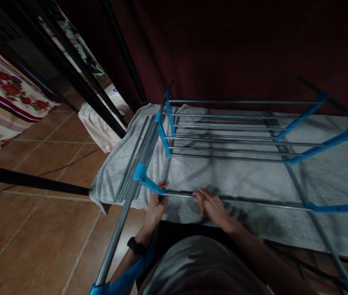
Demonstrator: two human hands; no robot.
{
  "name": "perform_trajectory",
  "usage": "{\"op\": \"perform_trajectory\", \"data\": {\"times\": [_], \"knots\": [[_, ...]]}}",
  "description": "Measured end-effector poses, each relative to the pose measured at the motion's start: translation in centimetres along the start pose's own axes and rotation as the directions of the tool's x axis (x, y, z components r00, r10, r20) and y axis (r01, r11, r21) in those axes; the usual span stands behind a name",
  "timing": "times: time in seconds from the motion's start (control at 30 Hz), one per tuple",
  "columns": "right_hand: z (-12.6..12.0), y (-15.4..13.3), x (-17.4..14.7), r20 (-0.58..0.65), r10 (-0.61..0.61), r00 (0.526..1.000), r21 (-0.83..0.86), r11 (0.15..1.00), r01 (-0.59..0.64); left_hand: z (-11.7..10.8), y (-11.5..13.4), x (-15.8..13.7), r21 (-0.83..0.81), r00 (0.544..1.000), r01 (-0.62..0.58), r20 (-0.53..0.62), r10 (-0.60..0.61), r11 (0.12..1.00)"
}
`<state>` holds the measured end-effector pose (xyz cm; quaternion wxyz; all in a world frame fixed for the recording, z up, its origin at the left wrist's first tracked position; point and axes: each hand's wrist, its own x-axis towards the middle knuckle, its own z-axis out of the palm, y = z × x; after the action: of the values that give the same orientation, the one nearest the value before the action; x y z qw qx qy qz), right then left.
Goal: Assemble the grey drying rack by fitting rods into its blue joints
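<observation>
A metal rack with grey rods and blue plastic connectors stands over a grey towel spread on the floor. My left hand grips the near rod where it meets a blue connector at the left corner. My right hand rests on the same near rod, fingers curled over it, a little right of the left hand. A dark wristband is on my left wrist. Several loose grey rods lie on the towel's left side.
Brown tiled floor lies to the left with a dark cable across it. A flowered cloth and black frame bars stand at the upper left. A striped white cloth lies beside the towel. A dark red curtain fills the back.
</observation>
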<state>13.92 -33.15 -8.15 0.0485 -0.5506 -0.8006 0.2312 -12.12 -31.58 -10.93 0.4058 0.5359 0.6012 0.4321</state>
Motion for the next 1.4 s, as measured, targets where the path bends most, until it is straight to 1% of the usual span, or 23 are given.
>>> {"op": "perform_trajectory", "data": {"times": [0.13, 0.3, 0.37, 0.5, 0.6, 0.73, 1.0, 1.1, 1.3, 1.4], "knots": [[0.4, 0.2, 0.1, 0.011, -0.021, 1.0, -0.06, 0.998, 0.021, 0.5, -0.4, 0.2, -0.018, 1.0, -0.001, -0.011, 0.0, 1.0], [0.3, -0.1, 0.8, 0.069, -0.053, 0.996, -0.133, 0.989, 0.062, 0.7, -0.8, 0.1, -0.057, 1.0, 0.01, -0.01, -0.01, 0.998], [0.3, -0.2, 1.0, 0.081, -0.06, 0.995, -0.153, 0.986, 0.072, 0.8, -1.0, 0.0, -0.038, 1.0, -0.009, -0.014, 0.009, 0.999], [0.5, -0.2, 1.1, 0.059, -0.063, 0.996, -0.18, 0.981, 0.072, 1.0, -1.2, 0.0, -0.001, 0.997, -0.068, -0.03, 0.068, 0.998], [0.8, -0.1, 1.2, 0.061, -0.069, 0.996, -0.199, 0.977, 0.08, 1.2, -1.4, 0.0, 0.022, 0.995, -0.09, -0.049, 0.09, 0.996], [1.1, 0.1, 1.3, 0.057, -0.075, 0.996, -0.212, 0.974, 0.086, 1.4, -1.5, 0.1, 0.054, 0.991, -0.116, -0.067, 0.119, 0.992], [0.9, 0.0, 1.5, 0.061, -0.081, 0.995, -0.185, 0.978, 0.091, 1.6, -1.6, 0.1, 0.074, 0.987, -0.125, -0.095, 0.132, 0.989], [0.7, -0.1, 1.7, 0.075, -0.085, 0.994, -0.181, 0.979, 0.098, 1.7, -1.8, 0.1, 0.066, 0.986, -0.119, -0.112, 0.126, 0.991], [0.0, -0.4, 1.6, 0.063, -0.115, 0.991, -0.182, 0.975, 0.125, 1.7, -2.0, 0.1, 0.055, 0.989, -0.104, -0.101, 0.109, 0.993], [-0.1, -0.2, 1.7, 0.072, -0.119, 0.99, -0.186, 0.974, 0.13, 1.8, -2.1, 0.0, 0.057, 0.988, -0.097, -0.115, 0.104, 0.994]]}}
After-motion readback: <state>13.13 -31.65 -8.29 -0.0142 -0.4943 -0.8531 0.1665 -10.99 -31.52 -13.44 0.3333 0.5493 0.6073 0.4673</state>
